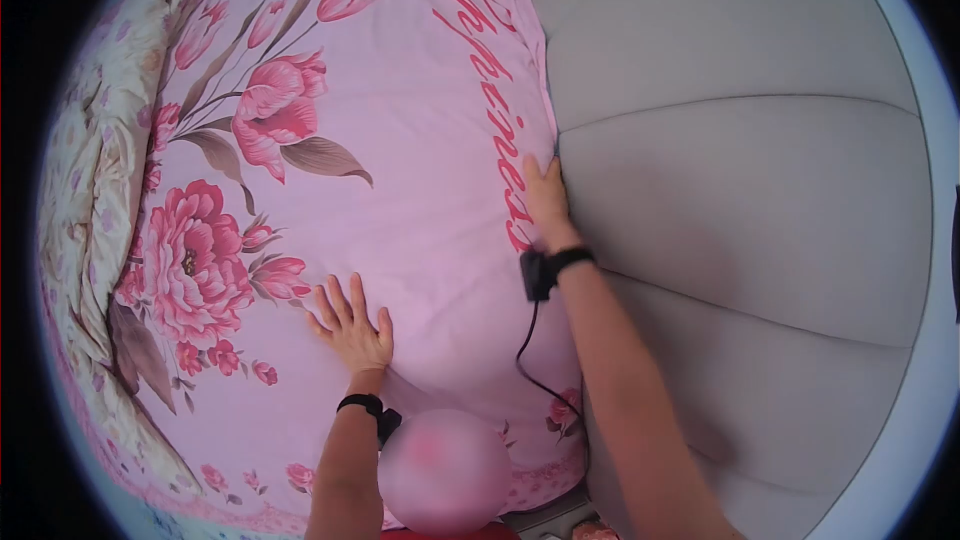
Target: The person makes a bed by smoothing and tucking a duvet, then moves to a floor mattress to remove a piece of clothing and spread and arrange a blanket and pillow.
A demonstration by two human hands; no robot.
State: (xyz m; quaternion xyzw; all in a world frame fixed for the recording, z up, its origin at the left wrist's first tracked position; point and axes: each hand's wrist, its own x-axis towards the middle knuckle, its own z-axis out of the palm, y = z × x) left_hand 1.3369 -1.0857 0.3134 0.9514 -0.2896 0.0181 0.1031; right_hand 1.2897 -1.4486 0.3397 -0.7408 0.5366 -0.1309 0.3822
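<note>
A pink sheet [420, 220] printed with flowers and red lettering lies over the bed. My left hand [358, 338] rests flat on it with fingers spread, below the printed tulips, holding nothing. At the sheet's right edge, beside the grey padded headboard [740, 200], is my right hand [546, 195]. Its thumb and fingers point away from me, somewhat apart, at the seam between sheet and headboard; no object shows in it. Black bands with small devices circle both wrists, and a cable hangs from the right one.
A bunched cream quilt [85, 220] with a floral pattern runs along the left side of the bed. A blurred pink round shape [445, 472] covers part of the view at the bottom centre. Small items lie at the bottom edge near the headboard.
</note>
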